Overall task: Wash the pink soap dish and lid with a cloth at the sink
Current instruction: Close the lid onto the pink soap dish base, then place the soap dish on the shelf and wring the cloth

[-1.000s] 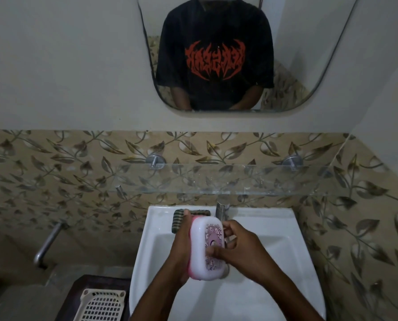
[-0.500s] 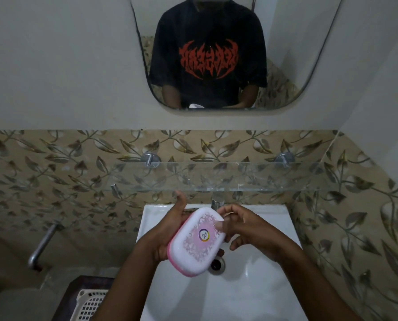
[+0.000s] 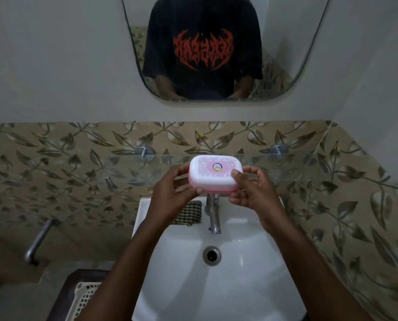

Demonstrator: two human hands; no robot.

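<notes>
The pink soap dish (image 3: 213,190) with its white patterned lid (image 3: 213,170) closed on top is level, at the height of the glass shelf (image 3: 297,167). My left hand (image 3: 172,193) grips its left end and my right hand (image 3: 251,191) pinches its right end, thumb on the lid. Whether the dish rests on the shelf or hangs just above it I cannot tell. A checked cloth (image 3: 188,214) lies folded on the white sink's (image 3: 147,218) back left rim, partly hidden by my left wrist.
The metal tap (image 3: 213,216) stands below the dish, above the drain (image 3: 212,255). A mirror (image 3: 216,47) hangs on the wall above. A wall pipe (image 3: 39,239) and a white plastic basket (image 3: 84,300) sit low left of the sink.
Both hands lifted the closed soap dish from over the basin up to the glass shelf and turned it level, lid up. The cloth on the rim came into view.
</notes>
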